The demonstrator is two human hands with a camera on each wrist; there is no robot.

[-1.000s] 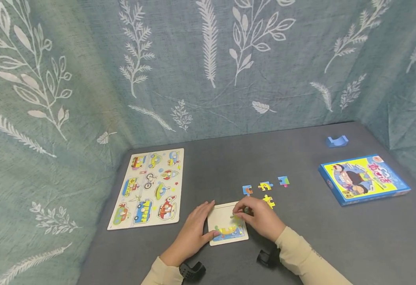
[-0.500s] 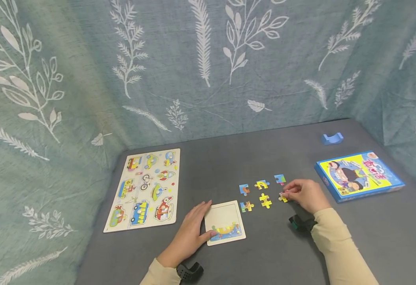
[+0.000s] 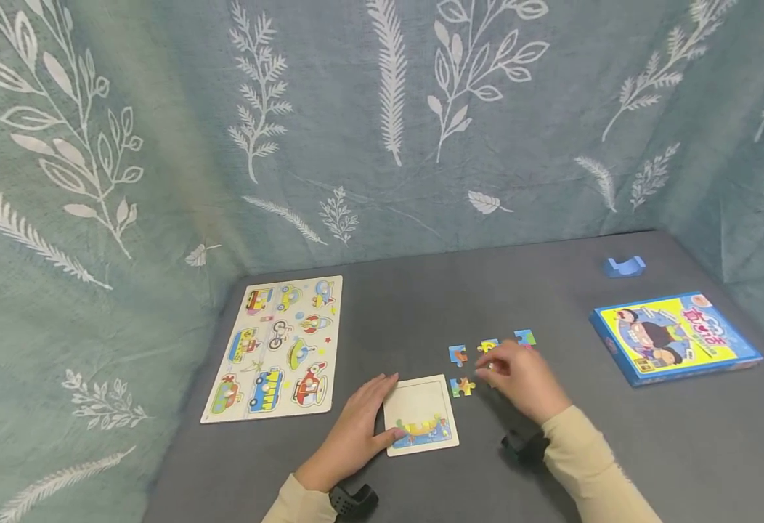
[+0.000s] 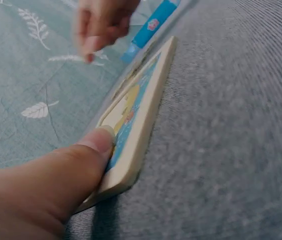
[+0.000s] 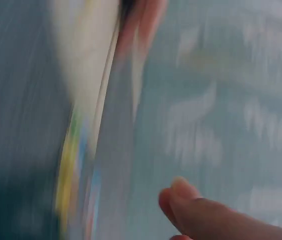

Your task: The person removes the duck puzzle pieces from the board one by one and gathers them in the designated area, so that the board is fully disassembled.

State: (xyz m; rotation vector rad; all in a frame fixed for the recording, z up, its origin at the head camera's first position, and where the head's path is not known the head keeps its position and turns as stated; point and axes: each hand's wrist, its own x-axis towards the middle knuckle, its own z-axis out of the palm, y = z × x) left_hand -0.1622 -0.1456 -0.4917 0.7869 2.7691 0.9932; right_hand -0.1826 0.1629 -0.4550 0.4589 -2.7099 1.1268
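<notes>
In the head view my left hand (image 3: 359,432) rests on the left side of a small square jigsaw board (image 3: 419,386). The left wrist view shows my left thumb (image 4: 98,140) on the board's near edge. A yellow and blue picture fills the board's lower part; bare wood shows above it. My right hand (image 3: 519,381) hovers over loose puzzle pieces, fingers loosely bent and nothing visible between them. Around it lie an orange-blue piece (image 3: 458,354), a brownish piece (image 3: 462,387) and a blue-green piece (image 3: 524,337). The hand hides others. Blur softens the right wrist view.
A large wooden vehicle puzzle board (image 3: 274,347) lies to the left. On the right are a blue and yellow box (image 3: 676,338) and a blue cradle-shaped block (image 3: 625,267). A patterned curtain (image 3: 382,131) stands behind the dark tabletop (image 3: 395,305).
My right hand carried a piece from the small board to the right end of the lower row, then came back leftward without it. My left hand has stayed on the board.
</notes>
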